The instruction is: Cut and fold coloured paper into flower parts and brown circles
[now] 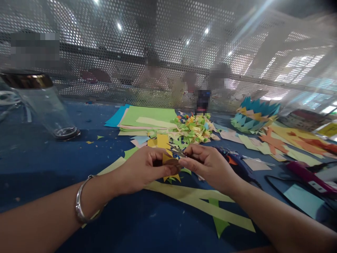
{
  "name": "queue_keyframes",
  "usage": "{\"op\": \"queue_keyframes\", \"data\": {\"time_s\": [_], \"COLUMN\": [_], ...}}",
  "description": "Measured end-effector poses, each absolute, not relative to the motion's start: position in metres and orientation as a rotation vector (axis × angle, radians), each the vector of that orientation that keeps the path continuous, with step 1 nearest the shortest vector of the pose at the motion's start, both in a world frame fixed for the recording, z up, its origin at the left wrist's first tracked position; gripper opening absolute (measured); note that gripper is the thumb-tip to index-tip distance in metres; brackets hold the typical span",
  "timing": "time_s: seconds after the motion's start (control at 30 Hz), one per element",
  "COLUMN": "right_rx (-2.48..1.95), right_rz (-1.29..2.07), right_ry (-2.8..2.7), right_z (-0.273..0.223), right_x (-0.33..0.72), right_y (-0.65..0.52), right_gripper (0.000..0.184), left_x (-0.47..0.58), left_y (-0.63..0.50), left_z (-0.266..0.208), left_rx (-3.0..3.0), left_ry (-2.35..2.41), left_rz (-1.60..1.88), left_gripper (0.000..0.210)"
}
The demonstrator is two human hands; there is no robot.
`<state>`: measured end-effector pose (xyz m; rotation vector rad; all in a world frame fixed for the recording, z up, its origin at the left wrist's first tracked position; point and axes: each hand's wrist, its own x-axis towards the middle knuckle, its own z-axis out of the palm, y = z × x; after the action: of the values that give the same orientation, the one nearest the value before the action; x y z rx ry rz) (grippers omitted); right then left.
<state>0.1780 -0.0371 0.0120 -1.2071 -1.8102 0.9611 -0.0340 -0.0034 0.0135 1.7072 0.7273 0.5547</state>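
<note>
My left hand (142, 168), with a silver bangle at the wrist, pinches a small curled piece of yellow paper (170, 160) between thumb and fingers. My right hand (210, 167) is closed around a pair of scissors; their thin metal blades (177, 150) point left, just above the yellow paper, and the handles are hidden in the hand. The right thumb tip touches or nearly touches the paper's edge. Under and behind the hands lie yellow and green paper scraps (172, 177). Pale green paper strips (207, 203) cross the table in front of the right hand.
Behind the hands are a heap of folded paper pieces (196, 130) and stacked coloured sheets (150, 114). A clear jar (44, 109) stands left. To the right are a blue-and-green paper crown (255, 114), a dark blue glue gun (237, 163) and a magenta power strip (305, 174). Perforated metal forms the back.
</note>
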Motion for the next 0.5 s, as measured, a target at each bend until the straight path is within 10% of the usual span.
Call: {"op": "queue_keyframes", "data": {"time_s": [0.5], "right_rx": [-1.184], "right_rz": [0.912], "right_ry": [-1.815], "right_z": [0.0051], "right_x": [0.1722], "right_y": [-0.0424], "right_gripper": [0.023], "left_x": [-0.0309], "left_y": [-0.0080], "left_z": [0.0092], "left_rx": [1.699], "left_ry": [0.872], "left_rz": [0.587], "left_gripper": [0.030]}}
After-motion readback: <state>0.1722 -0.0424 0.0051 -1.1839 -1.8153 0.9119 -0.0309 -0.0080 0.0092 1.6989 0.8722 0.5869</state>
